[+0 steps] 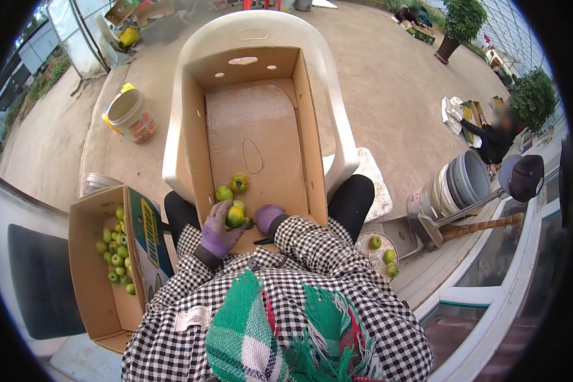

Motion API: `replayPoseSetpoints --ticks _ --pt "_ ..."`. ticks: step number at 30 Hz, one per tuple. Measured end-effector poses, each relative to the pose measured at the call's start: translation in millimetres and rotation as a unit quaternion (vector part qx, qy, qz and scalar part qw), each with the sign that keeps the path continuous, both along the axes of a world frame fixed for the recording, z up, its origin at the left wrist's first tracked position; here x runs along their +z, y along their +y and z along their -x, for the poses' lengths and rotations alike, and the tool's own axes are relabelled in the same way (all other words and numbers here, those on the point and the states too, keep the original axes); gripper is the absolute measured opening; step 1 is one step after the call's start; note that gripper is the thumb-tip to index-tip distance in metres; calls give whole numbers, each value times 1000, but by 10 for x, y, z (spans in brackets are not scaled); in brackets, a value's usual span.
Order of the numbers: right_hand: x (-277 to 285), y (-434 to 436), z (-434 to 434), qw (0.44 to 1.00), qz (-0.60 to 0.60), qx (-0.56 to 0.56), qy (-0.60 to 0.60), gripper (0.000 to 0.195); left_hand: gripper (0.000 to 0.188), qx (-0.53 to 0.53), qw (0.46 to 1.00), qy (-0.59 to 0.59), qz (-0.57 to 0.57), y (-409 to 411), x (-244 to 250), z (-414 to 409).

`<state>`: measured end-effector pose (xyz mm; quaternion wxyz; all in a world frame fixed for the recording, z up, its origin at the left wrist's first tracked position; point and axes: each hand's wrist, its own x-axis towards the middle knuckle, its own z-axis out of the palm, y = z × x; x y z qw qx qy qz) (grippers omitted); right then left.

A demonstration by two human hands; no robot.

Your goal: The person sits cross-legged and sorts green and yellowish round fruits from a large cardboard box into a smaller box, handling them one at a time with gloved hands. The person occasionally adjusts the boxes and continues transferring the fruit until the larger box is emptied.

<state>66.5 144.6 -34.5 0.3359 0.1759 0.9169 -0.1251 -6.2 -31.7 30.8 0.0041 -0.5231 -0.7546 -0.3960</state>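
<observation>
An upright cardboard box stands between my knees against a white plastic chair. Inside its near end, my left hand, in a purple-palmed glove, is curled around a green-orange tomato. Another green tomato shows just beyond it. Two more tomatoes, one green and one darker with stripes, rest on the cardboard past my fingers. My right hand, in a purple glove, is bent down close by on the right; its fingers are hidden. A dark pointed thing lies below it.
At left, a second cardboard box holds several green tomatoes. At right, a round tray bears three tomatoes. A plastic bucket stands front left, stacked buckets at right. A person sits farther off at right.
</observation>
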Motion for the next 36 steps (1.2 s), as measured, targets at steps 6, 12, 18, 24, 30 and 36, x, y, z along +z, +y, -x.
replayPoseSetpoints --ticks 6,12,18,24,30,36 --pt "-125 29 -4 1000 -16 -10 -15 35 76 -4 1000 -5 -20 23 24 -22" --pt "178 37 -13 998 7 -54 41 32 75 -3 1000 3 -24 1 35 10" --pt "487 25 -205 980 18 -78 184 27 71 4 998 3 -59 -46 124 107" --pt "284 71 -175 981 7 -107 162 31 65 142 982 -74 -98 -463 1110 533" --pt "168 72 -176 989 16 -59 132 35 48 373 896 -193 -140 -1662 921 1725" --pt "82 27 -218 997 2 -8 71 37 48 451 864 -198 106 -2625 -319 2622"
